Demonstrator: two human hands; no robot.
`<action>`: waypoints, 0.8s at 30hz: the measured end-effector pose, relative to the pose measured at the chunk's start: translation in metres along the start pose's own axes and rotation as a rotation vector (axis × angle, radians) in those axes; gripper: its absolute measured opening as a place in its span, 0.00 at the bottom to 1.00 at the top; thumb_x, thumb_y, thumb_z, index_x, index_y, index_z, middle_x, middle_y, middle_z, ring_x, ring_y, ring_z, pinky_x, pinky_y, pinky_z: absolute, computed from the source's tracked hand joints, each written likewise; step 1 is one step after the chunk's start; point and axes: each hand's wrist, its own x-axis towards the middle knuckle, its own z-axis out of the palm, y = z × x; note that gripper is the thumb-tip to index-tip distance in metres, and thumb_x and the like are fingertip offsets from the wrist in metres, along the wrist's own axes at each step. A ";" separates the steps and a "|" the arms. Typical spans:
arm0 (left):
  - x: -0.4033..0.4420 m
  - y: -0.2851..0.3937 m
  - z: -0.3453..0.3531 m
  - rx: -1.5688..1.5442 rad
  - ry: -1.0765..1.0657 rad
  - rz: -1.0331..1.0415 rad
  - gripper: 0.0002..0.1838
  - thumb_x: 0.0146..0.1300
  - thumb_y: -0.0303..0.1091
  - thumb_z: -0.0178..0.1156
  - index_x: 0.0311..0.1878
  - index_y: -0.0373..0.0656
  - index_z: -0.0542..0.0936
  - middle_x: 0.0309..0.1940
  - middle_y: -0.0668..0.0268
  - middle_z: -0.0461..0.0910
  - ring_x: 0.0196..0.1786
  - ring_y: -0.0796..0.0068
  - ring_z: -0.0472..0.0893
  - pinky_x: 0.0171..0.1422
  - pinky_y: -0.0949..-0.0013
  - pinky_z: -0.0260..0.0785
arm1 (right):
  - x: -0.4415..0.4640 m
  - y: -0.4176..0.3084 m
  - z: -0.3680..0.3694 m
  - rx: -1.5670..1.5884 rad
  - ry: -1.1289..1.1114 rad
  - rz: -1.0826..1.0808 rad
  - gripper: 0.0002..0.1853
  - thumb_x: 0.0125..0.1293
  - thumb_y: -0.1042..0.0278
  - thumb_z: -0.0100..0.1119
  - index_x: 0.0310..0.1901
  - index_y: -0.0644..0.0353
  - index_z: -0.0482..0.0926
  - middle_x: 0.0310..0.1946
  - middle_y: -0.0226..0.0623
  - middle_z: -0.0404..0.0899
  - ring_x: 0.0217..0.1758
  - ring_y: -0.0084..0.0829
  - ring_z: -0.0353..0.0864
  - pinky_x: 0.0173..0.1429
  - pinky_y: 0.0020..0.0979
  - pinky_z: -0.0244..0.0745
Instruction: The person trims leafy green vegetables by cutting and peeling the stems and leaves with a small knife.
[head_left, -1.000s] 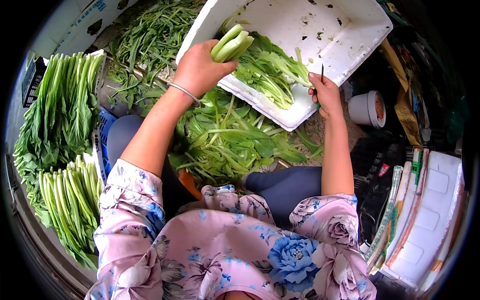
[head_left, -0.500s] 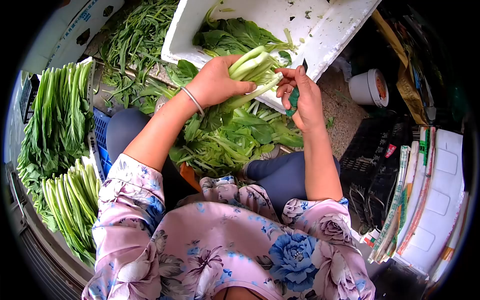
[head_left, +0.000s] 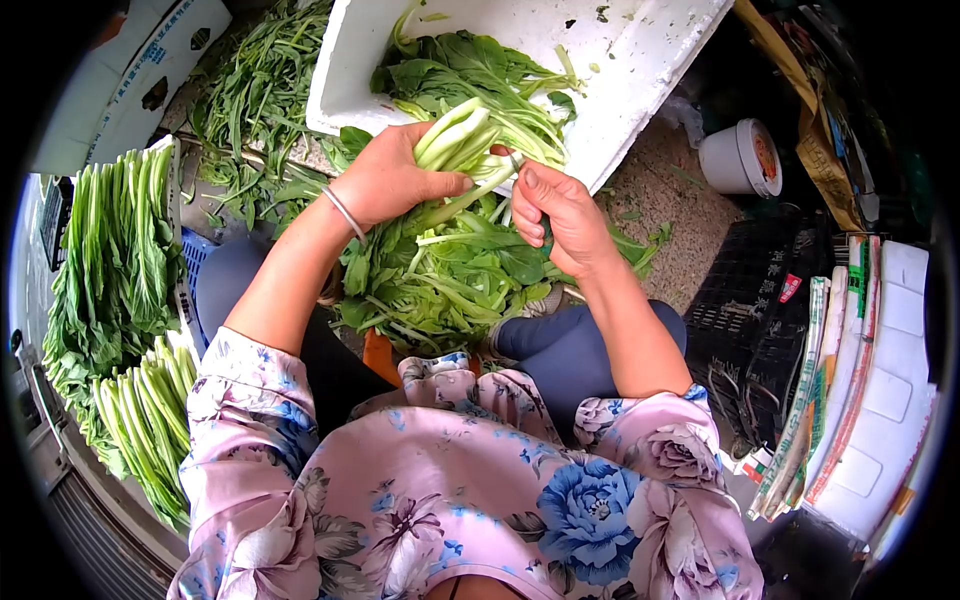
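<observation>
A bunch of pale green stems [head_left: 455, 138] is held in my left hand [head_left: 390, 178], whose fingers wrap round it. My right hand [head_left: 560, 215] is closed round a small knife with a green handle [head_left: 546, 238]; its blade lies by the cut end of one stem, close to my thumb. Behind both hands, leafy greens [head_left: 470, 70] lie in a white foam box [head_left: 640, 60]. Loose leaves [head_left: 450, 280] are heaped below my hands, between my legs.
Stacked greens [head_left: 115, 265] and a second bundle [head_left: 150, 420] stand at the left. Trimmed leaves [head_left: 255, 90] cover the floor at the upper left. To the right are a white bucket [head_left: 728, 160], black crates [head_left: 750, 290] and white foam pieces [head_left: 880, 390].
My right hand has left the foam box and moved to the bunch, bringing the knife to a stem. The bunch has moved down with my left hand. The view has shifted slightly.
</observation>
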 end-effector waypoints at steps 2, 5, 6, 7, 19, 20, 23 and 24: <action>-0.004 0.001 -0.002 0.004 -0.005 -0.024 0.19 0.50 0.26 0.66 0.46 0.33 0.75 0.37 0.67 0.79 0.36 0.81 0.76 0.44 0.76 0.70 | 0.001 0.013 -0.009 -0.030 -0.041 0.056 0.14 0.68 0.61 0.51 0.47 0.61 0.75 0.17 0.20 0.62 0.17 0.13 0.59 0.18 0.15 0.55; -0.012 0.005 -0.011 -0.095 -0.052 -0.097 0.18 0.50 0.26 0.65 0.45 0.33 0.74 0.35 0.67 0.78 0.31 0.81 0.75 0.39 0.77 0.71 | 0.003 0.029 -0.017 -0.068 -0.012 0.148 0.20 0.68 0.61 0.50 0.58 0.61 0.70 0.16 0.19 0.60 0.17 0.13 0.57 0.17 0.16 0.54; -0.012 0.004 -0.014 -0.097 -0.052 -0.097 0.18 0.50 0.26 0.65 0.45 0.33 0.74 0.35 0.67 0.78 0.31 0.81 0.75 0.39 0.77 0.71 | 0.003 0.034 -0.021 -0.097 -0.047 0.224 0.21 0.68 0.61 0.50 0.60 0.60 0.68 0.16 0.19 0.59 0.17 0.13 0.56 0.17 0.16 0.53; -0.013 0.004 -0.018 -0.133 0.000 -0.064 0.20 0.50 0.25 0.65 0.47 0.33 0.73 0.35 0.67 0.78 0.32 0.82 0.75 0.40 0.77 0.71 | 0.001 0.036 -0.025 -0.159 -0.066 0.331 0.24 0.67 0.57 0.53 0.59 0.62 0.69 0.18 0.20 0.64 0.18 0.13 0.59 0.20 0.16 0.56; -0.008 0.001 -0.026 0.512 0.403 0.093 0.29 0.42 0.39 0.69 0.48 0.35 0.74 0.35 0.55 0.80 0.38 0.64 0.79 0.45 0.66 0.71 | 0.075 0.023 -0.065 -1.612 0.581 -0.067 0.15 0.57 0.65 0.58 0.44 0.64 0.77 0.38 0.51 0.80 0.40 0.48 0.80 0.43 0.41 0.74; -0.007 0.002 -0.026 0.577 0.472 0.082 0.29 0.41 0.41 0.68 0.47 0.37 0.74 0.36 0.51 0.80 0.39 0.57 0.80 0.46 0.62 0.71 | 0.082 0.025 -0.068 -1.719 0.579 0.093 0.13 0.58 0.66 0.56 0.43 0.63 0.78 0.38 0.50 0.80 0.41 0.47 0.80 0.44 0.40 0.75; -0.004 0.004 -0.030 0.542 0.538 0.091 0.27 0.40 0.43 0.68 0.44 0.38 0.76 0.34 0.52 0.80 0.38 0.56 0.80 0.45 0.61 0.71 | 0.100 0.037 -0.074 -1.769 0.588 0.229 0.11 0.56 0.68 0.55 0.39 0.63 0.79 0.38 0.51 0.79 0.41 0.48 0.80 0.46 0.39 0.75; -0.005 0.005 -0.031 0.499 0.540 0.074 0.26 0.40 0.43 0.68 0.43 0.39 0.77 0.33 0.53 0.80 0.37 0.57 0.80 0.45 0.61 0.71 | 0.103 0.034 -0.071 -1.772 0.582 0.217 0.11 0.56 0.68 0.55 0.39 0.63 0.79 0.38 0.51 0.79 0.41 0.48 0.80 0.46 0.39 0.75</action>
